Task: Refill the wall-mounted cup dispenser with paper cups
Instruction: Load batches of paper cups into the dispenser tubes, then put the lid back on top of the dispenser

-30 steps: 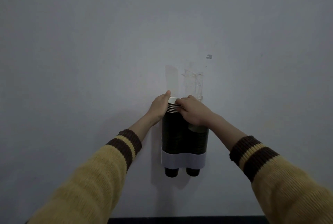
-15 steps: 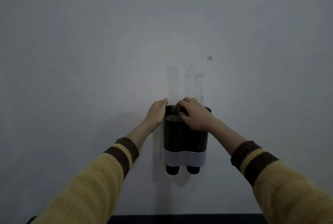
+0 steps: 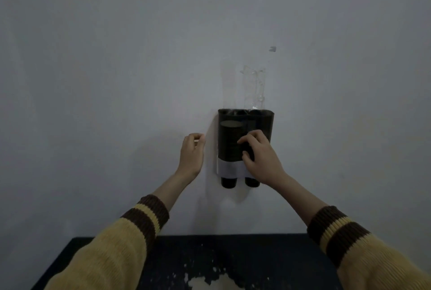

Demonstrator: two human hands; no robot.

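A dark two-tube cup dispenser (image 3: 231, 143) with a white band near its bottom hangs on the pale wall. A stack of paper cups (image 3: 230, 123) sits sunk inside the left tube, its rim showing below the tube's top. Two dark cup bottoms (image 3: 229, 182) poke out beneath the band. My right hand (image 3: 258, 157) lies against the front of the dispenser, fingers curled on the right tube. My left hand (image 3: 192, 153) hovers just left of the dispenser, fingers loosely curled, holding nothing and apart from it.
Strips of clear tape (image 3: 253, 87) stick to the wall above the dispenser. A dark table (image 3: 291, 264) with white flecks and a pale patch runs along the bottom of the view, below my arms in yellow sleeves.
The cup stack dropped from standing proud of the left tube to sitting inside it. Both hands came down from the top, the left one letting go and moving left. The view tilted down, revealing the table.
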